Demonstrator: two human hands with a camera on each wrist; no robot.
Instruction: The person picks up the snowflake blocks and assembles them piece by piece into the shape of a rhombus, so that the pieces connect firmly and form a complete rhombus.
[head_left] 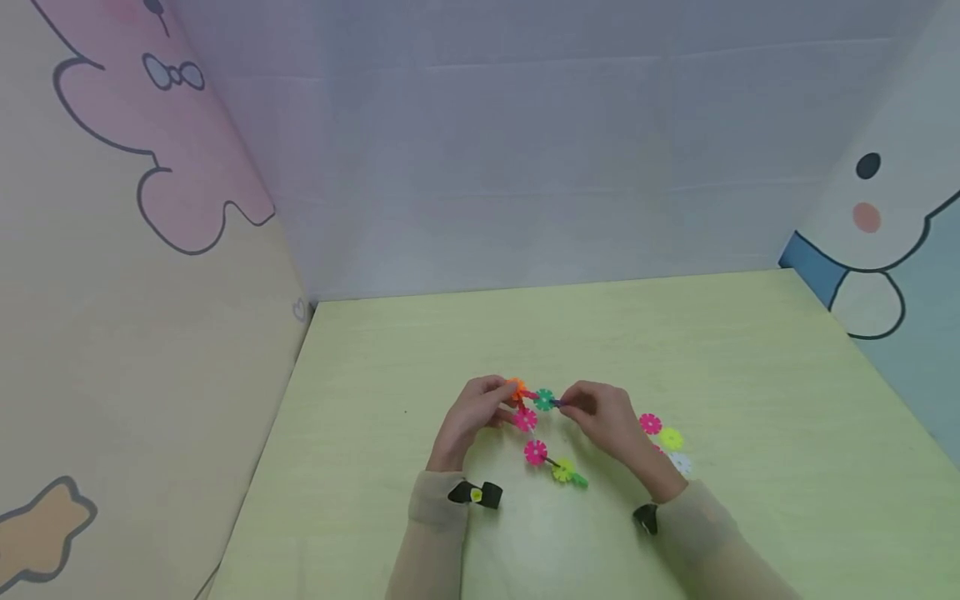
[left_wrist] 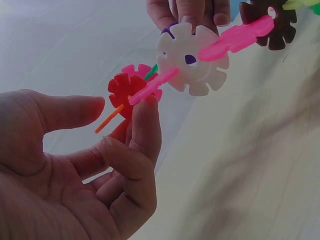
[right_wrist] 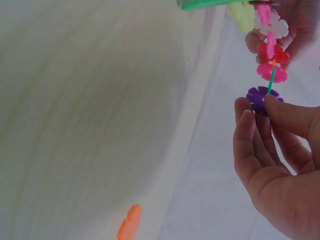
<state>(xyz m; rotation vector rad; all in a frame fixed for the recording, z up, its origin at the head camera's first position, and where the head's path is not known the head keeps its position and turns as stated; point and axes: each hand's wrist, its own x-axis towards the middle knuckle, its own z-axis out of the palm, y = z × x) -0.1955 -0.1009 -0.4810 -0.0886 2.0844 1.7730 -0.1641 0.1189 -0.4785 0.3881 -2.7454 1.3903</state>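
Flat flower-shaped plastic interlocking discs are slotted together into a chain [head_left: 536,452]. My left hand [head_left: 476,410] holds the chain by its far-left bend, around the orange disc [head_left: 517,388] and the red disc [left_wrist: 122,90]. With thumb and fingers, my right hand [head_left: 606,417] pinches the purple disc [right_wrist: 257,98] at one end. That disc meets the green disc [head_left: 544,400], which joins a pink one. From my left hand the chain hangs toward me, through white and brown discs, to a yellow disc [head_left: 563,471] and a light green end disc [head_left: 579,480].
Loose discs lie on the pale table [head_left: 375,350] by my right forearm: a pink one [head_left: 650,423], a yellow one [head_left: 671,438], a white one [head_left: 680,462] and another pink one partly hidden. Walls stand behind and at the left.
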